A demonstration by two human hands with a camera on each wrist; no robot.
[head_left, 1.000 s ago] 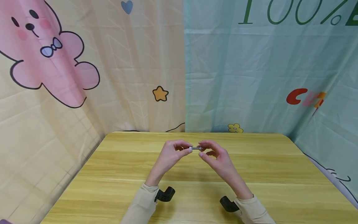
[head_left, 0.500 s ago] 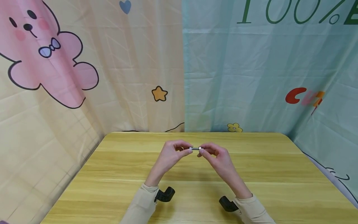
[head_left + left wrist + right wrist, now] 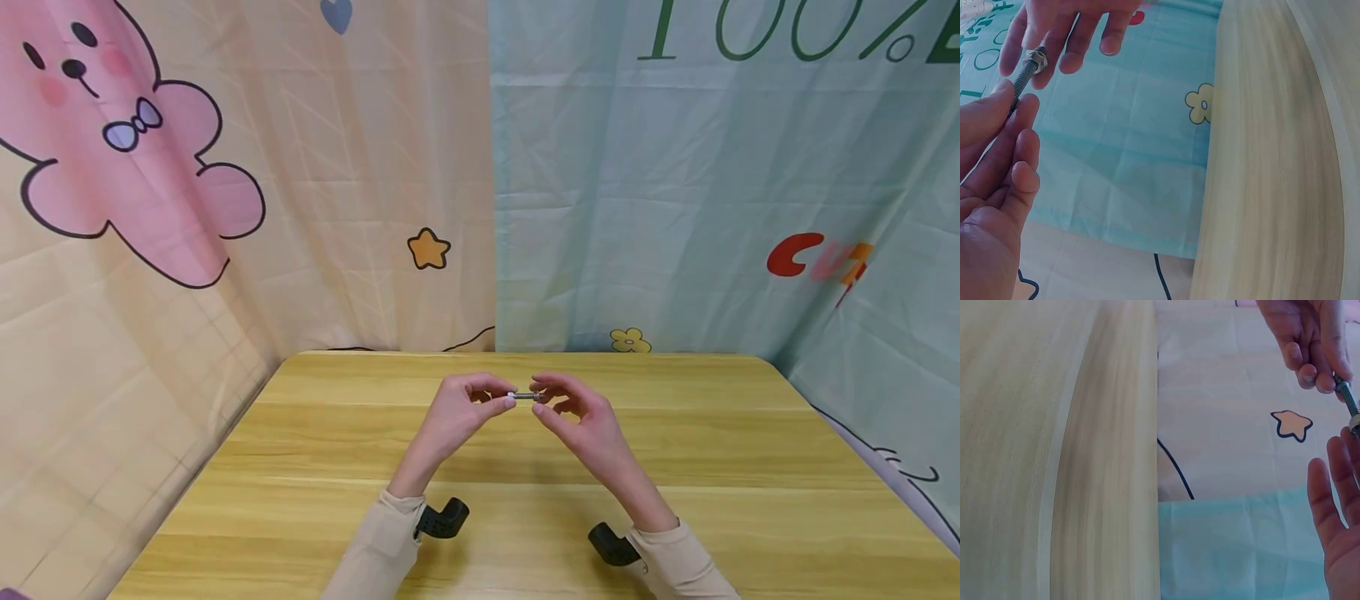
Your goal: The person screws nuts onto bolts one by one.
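My left hand [image 3: 467, 410] pinches one end of a metal bolt [image 3: 524, 396] between thumb and fingertips, holding it roughly level above the table. On the bolt's other end sits a hex nut [image 3: 1035, 60], with the threaded shank visible between it and the left fingertips. My right hand [image 3: 581, 415] is around the nut end, its thumb and fingers spread apart; in the left wrist view its fingers are fairly straight. A fingertip of that hand lies close to the nut [image 3: 1355, 422] in the right wrist view; whether it touches is unclear.
A wooden table [image 3: 360, 467] lies under both hands. Printed curtains [image 3: 645, 183] hang behind its far edge and along the sides. Black wrist-worn devices [image 3: 444, 518] protrude inward from both sleeves.
Half a second ago the right thumb and fingers pinched the nut end; now they are spread apart, much as one second ago. The left hand keeps its hold and place.
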